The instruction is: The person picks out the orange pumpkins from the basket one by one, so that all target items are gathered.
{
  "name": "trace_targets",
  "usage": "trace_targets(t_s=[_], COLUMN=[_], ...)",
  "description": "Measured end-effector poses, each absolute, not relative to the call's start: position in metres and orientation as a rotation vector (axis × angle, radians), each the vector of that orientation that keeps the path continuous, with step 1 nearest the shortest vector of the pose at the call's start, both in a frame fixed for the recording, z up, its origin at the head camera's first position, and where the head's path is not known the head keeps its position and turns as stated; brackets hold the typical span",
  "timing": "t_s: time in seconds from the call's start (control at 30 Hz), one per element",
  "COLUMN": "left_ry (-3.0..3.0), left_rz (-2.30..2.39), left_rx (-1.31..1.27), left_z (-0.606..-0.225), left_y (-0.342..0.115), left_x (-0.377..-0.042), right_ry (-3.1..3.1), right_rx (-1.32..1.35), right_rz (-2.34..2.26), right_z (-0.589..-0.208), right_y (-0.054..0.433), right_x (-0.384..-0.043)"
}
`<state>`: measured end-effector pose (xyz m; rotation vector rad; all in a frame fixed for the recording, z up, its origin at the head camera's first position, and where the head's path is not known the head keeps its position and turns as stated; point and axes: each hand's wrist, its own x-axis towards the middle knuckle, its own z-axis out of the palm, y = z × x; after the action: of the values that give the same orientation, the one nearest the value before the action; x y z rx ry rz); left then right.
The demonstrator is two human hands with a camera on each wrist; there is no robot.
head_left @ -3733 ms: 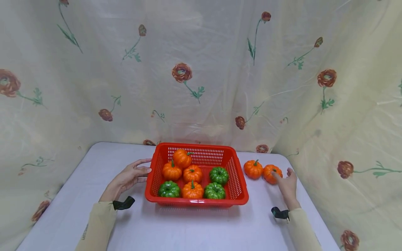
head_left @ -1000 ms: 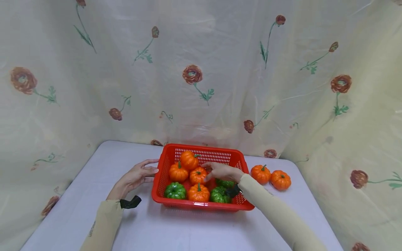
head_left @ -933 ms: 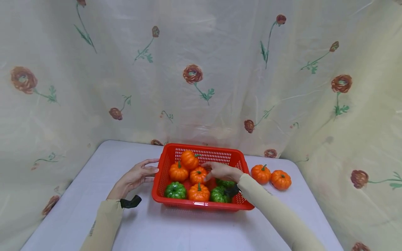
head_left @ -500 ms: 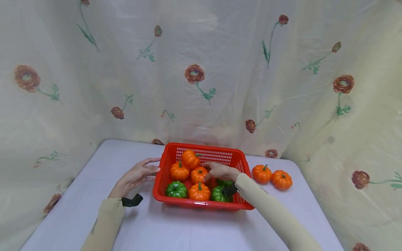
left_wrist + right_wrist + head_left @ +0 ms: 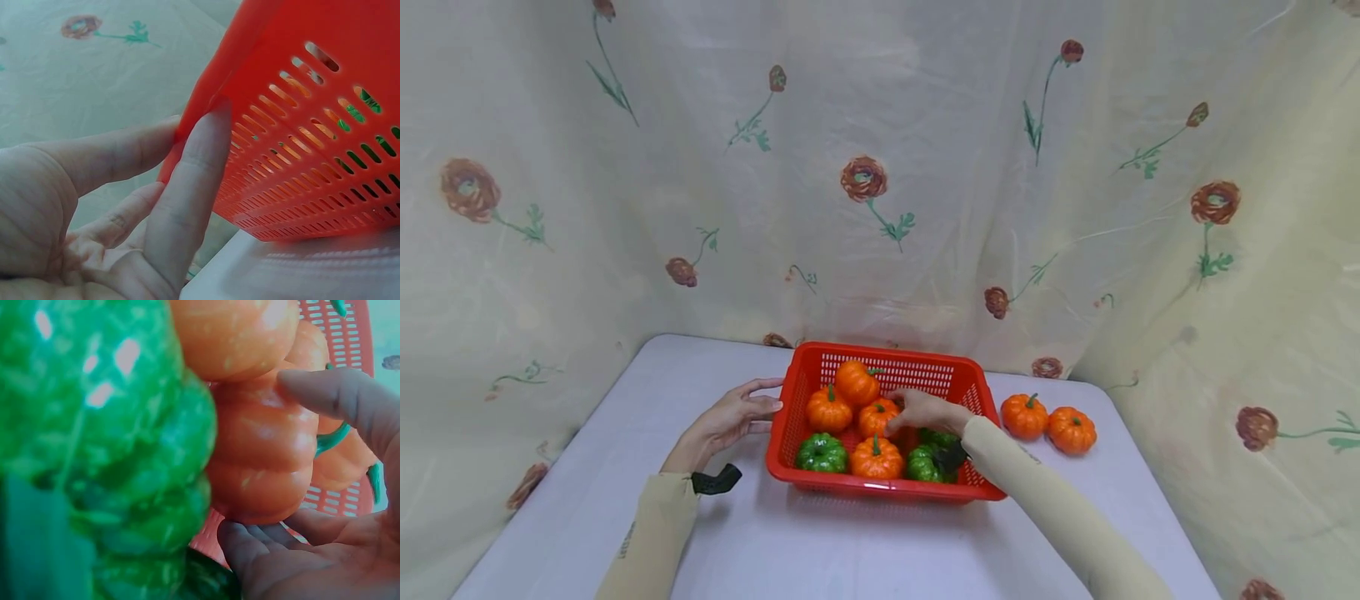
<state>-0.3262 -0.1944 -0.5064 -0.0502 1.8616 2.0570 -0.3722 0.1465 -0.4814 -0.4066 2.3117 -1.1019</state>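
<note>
Right hand (image 5: 927, 410) around one pumpkin (image 5: 262, 453) (orange)

Left hand (image 5: 115, 225), palm in view, with its fingers extended to a red slotted basket (image 5: 331, 140): one fingertip lies against the outer wall just under the rim, while two others reach the rim's edge nearer the palm. Patches of orange and green show through the slots beyond the fingertips. A pale bench (image 5: 262, 272) spreads beneath the basket, past the fingers; a flower-printed curtain (image 5: 112, 81) hangs behind the hand.
</note>
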Motion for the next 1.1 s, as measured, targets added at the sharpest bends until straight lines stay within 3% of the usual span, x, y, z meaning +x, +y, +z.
trace_targets(t_s=[1.1], left_ry=[1.837], left_rz=[2.061], left_rx=[-0.011], left_z=[-0.508], left_y=[-0.195], left_x=[-0.324], right_ry=[2.469], right_rx=[-0.427], right_rz=[-1.159], right_z=[-0.438], right_y=[0.194], right_x=[-0.333])
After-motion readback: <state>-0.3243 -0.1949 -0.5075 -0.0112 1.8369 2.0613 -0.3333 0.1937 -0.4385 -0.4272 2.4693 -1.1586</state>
